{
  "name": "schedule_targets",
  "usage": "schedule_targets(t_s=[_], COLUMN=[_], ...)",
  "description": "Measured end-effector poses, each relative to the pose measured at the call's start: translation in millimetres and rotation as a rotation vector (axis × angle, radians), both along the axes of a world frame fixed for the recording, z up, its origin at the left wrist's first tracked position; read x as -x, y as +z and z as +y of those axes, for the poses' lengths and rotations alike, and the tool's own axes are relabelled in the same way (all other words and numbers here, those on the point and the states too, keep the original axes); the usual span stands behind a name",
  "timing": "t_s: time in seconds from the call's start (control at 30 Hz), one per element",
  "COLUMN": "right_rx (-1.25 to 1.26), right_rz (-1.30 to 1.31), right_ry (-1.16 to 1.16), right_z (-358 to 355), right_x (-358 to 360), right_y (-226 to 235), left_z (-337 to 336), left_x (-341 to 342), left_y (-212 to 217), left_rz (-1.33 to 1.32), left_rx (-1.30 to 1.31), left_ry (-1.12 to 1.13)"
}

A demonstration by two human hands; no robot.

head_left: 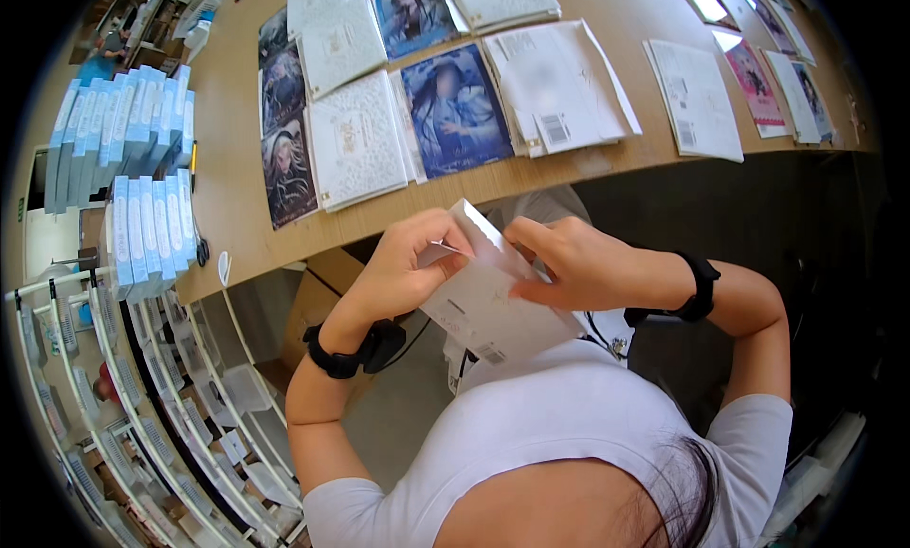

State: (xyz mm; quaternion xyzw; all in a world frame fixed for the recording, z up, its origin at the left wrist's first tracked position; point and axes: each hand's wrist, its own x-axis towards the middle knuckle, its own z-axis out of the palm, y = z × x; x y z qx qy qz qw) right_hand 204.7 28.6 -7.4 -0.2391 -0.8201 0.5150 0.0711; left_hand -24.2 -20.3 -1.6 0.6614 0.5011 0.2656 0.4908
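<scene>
Head view: just beyond the white shirt (540,415), a white packet (502,311) tilts between the left hand (409,259), pinching its far left edge, and the right hand (573,264), clamped on its right edge. Uneven pulling could crease it; a loose pinch could drop it short of the worktop (226,121).

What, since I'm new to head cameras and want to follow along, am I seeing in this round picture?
There is no machine here, just a person's bare hands. The picture comes from a wide fisheye camera on that person's head, looking down, so straight edges bend near the rim. The left hand and right hand hold a white packet in their fingers, in front of the wooden table. On it lie other white packets and illustrated prints. At the left stand rows of light-blue boxes, or perhaps books.
</scene>
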Motion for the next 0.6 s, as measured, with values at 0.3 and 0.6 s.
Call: schedule_targets(t_s=[0.3, 0.6], right_rx=[0.322, 0.173], right_rz=[0.097, 0.165], right_ry=[0.048, 0.018], right_z=[13, 4], right_x=[11, 24], right_y=[5, 19], left_z=[-14, -14], left_x=[3, -5], left_y=[-37, -18], left_rz=[0.048, -0.411], left_rx=[-0.264, 0.267], left_ry=[0.185, 0.164])
